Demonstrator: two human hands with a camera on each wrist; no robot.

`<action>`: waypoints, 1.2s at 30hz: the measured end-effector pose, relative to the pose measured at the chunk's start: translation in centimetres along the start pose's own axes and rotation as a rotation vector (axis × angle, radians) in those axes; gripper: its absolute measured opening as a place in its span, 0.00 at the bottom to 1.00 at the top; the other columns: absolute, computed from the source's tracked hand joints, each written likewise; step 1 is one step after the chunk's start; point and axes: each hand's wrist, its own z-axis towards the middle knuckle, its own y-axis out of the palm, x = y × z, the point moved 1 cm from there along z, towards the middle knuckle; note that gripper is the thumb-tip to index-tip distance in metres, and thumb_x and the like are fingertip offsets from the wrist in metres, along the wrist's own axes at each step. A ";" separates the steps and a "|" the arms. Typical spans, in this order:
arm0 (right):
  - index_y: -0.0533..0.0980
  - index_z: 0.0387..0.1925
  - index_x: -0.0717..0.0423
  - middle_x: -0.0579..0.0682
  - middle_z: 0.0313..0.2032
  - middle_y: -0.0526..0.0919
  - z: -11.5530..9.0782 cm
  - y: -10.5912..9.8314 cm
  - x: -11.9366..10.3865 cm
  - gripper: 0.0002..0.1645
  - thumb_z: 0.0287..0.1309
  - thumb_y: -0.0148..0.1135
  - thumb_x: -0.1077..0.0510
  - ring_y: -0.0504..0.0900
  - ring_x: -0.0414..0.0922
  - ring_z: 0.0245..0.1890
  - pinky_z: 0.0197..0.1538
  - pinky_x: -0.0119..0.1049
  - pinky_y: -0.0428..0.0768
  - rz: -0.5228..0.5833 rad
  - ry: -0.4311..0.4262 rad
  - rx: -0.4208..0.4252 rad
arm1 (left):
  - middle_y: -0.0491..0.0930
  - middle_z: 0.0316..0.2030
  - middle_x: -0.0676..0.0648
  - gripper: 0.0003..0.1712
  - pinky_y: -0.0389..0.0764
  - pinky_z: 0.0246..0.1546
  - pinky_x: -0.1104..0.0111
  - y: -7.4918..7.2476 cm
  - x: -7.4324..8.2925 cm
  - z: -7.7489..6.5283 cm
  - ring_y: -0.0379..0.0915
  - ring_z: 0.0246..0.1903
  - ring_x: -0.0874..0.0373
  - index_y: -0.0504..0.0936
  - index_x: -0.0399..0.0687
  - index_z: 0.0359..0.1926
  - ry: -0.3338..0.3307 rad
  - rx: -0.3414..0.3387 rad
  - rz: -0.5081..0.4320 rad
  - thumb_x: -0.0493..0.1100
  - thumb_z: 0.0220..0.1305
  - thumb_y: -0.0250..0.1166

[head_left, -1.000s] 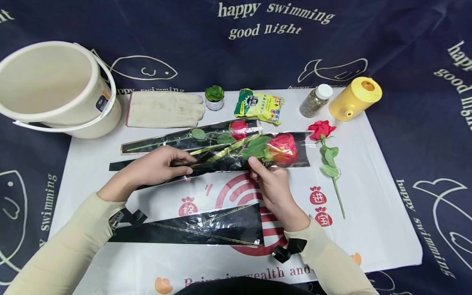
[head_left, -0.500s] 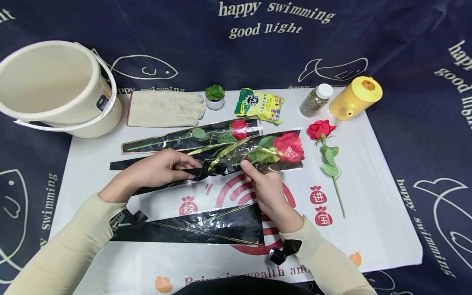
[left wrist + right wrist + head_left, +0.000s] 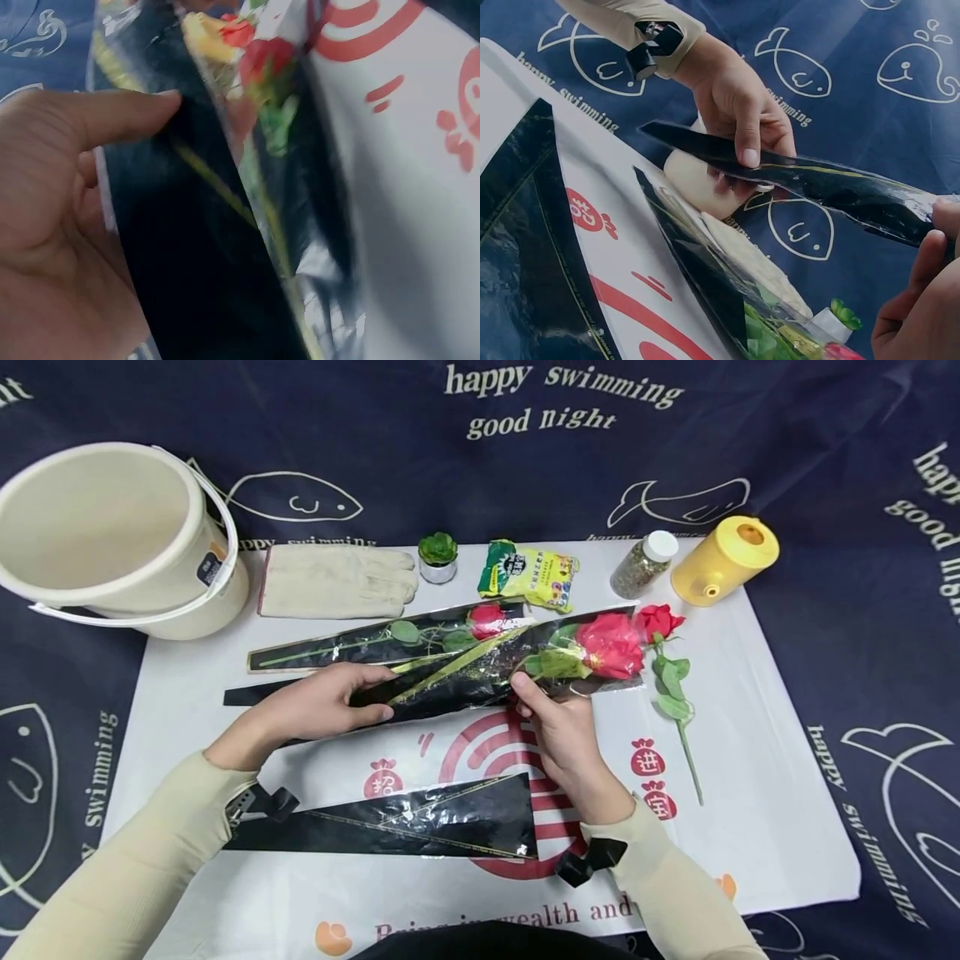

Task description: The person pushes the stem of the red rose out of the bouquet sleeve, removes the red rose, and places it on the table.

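A clear-fronted black flower sleeve (image 3: 450, 681) holds a red rose (image 3: 611, 646) with green leaves, its bloom toward the right. My left hand (image 3: 330, 700) grips the sleeve's narrow lower part, thumb on the near side. Just below the bloom, my right hand (image 3: 562, 735) pinches the sleeve with its thumb on top; the other fingers are mostly hidden beneath. In the right wrist view the held sleeve (image 3: 817, 180) is raised off the table. Behind it lies another wrapped rose (image 3: 487, 622). A narrow black end (image 3: 243, 697) sticks out left of my left hand.
A flat black sleeve (image 3: 420, 818) lies in front, and a loose rose (image 3: 667, 681) at right. Along the back stand a bucket (image 3: 187, 602), work gloves (image 3: 330, 581), a potted succulent (image 3: 437, 558), a yellow-green packet (image 3: 528, 575), a lidded jar (image 3: 643, 564) and a yellow container (image 3: 720, 564).
The held sleeve has shifted up and right, its bloom now overlapping the loose rose. A twist near my left hand half a second ago has straightened. My right hand has moved slightly right.
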 end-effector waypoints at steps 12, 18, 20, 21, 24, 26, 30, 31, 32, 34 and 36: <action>0.69 0.50 0.59 0.52 0.36 0.75 -0.4 0.2 0.6 0.24 0.51 0.69 0.65 0.70 0.41 0.22 0.26 0.31 0.71 0.005 -0.026 0.068 | 0.80 0.40 0.59 0.14 0.72 0.45 0.65 0.7 1.3 1.1 0.75 0.39 0.65 0.77 0.57 0.50 0.094 0.025 0.015 0.39 0.65 0.60; 0.69 0.51 0.58 0.52 0.36 0.75 -0.5 0.5 1.3 0.26 0.51 0.69 0.65 0.70 0.42 0.20 0.26 0.33 0.71 0.014 -0.010 0.070 | 0.80 0.43 0.54 0.22 0.73 0.38 0.64 0.8 1.5 1.1 0.70 0.22 0.67 0.74 0.47 0.58 0.037 0.041 0.097 0.41 0.63 0.61; 0.69 0.52 0.58 0.53 0.37 0.76 -0.5 0.7 1.5 0.27 0.51 0.69 0.64 0.70 0.43 0.20 0.26 0.33 0.71 0.001 -0.007 0.066 | 0.80 0.37 0.53 0.22 0.72 0.32 0.65 0.8 1.6 1.2 0.61 0.13 0.68 0.73 0.47 0.59 0.030 0.039 0.106 0.40 0.63 0.61; 0.69 0.53 0.57 0.53 0.39 0.76 -0.5 0.7 1.7 0.27 0.51 0.69 0.64 0.70 0.42 0.20 0.26 0.32 0.72 -0.008 -0.007 0.061 | 0.80 0.36 0.54 0.22 0.71 0.29 0.65 0.9 1.6 1.3 0.55 0.10 0.67 0.74 0.48 0.58 0.035 0.036 0.104 0.40 0.63 0.61; 0.67 0.55 0.56 0.55 0.42 0.76 -0.7 1.0 1.9 0.30 0.51 0.69 0.63 0.71 0.43 0.21 0.26 0.32 0.73 -0.039 -0.005 0.051 | 0.78 0.31 0.55 0.21 0.68 0.24 0.64 0.9 1.7 1.5 0.52 0.08 0.66 0.75 0.51 0.57 0.052 0.030 0.094 0.39 0.62 0.60; 0.67 0.56 0.55 0.56 0.44 0.75 -0.7 1.0 2.0 0.31 0.52 0.69 0.62 0.70 0.43 0.21 0.26 0.32 0.73 -0.052 -0.001 0.042 | 0.78 0.43 0.54 0.21 0.70 0.30 0.64 0.9 1.7 1.6 0.57 0.11 0.66 0.75 0.50 0.57 0.067 0.032 0.089 0.38 0.62 0.60; 0.68 0.55 0.55 0.55 0.42 0.76 -0.5 0.9 1.9 0.29 0.52 0.69 0.62 0.69 0.43 0.20 0.25 0.31 0.72 -0.056 0.004 0.043 | 0.77 0.48 0.54 0.22 0.70 0.40 0.63 0.9 1.7 1.5 0.65 0.19 0.66 0.73 0.48 0.59 0.057 0.015 0.092 0.42 0.64 0.60; 0.69 0.53 0.56 0.54 0.41 0.76 -0.5 0.9 1.8 0.27 0.52 0.68 0.62 0.69 0.43 0.20 0.25 0.31 0.71 -0.052 0.004 0.041 | 0.78 0.47 0.54 0.21 0.70 0.42 0.63 0.9 1.6 1.4 0.67 0.22 0.67 0.73 0.49 0.59 0.056 0.000 0.083 0.43 0.65 0.59; 0.69 0.52 0.57 0.54 0.39 0.76 -0.4 0.8 1.8 0.25 0.53 0.68 0.63 0.69 0.43 0.20 0.25 0.32 0.71 -0.045 0.001 0.039 | 0.78 0.45 0.54 0.20 0.70 0.41 0.63 0.8 1.6 1.3 0.65 0.19 0.66 0.73 0.50 0.58 0.055 -0.012 0.075 0.44 0.65 0.59; 0.70 0.50 0.58 0.53 0.37 0.75 -0.2 0.6 1.5 0.24 0.53 0.67 0.65 0.69 0.43 0.19 0.26 0.32 0.71 -0.022 -0.010 0.037 | 0.81 0.38 0.57 0.17 0.72 0.36 0.66 0.7 1.4 1.0 0.64 0.18 0.67 0.74 0.54 0.56 0.048 -0.038 0.055 0.46 0.67 0.57; 0.69 0.51 0.58 0.52 0.37 0.75 0.0 0.2 1.2 0.24 0.52 0.68 0.65 0.69 0.42 0.20 0.26 0.31 0.71 -0.021 -0.021 0.035 | 0.81 0.31 0.58 0.14 0.71 0.29 0.67 0.5 1.2 0.8 0.60 0.14 0.66 0.75 0.57 0.54 0.040 -0.068 0.030 0.47 0.69 0.56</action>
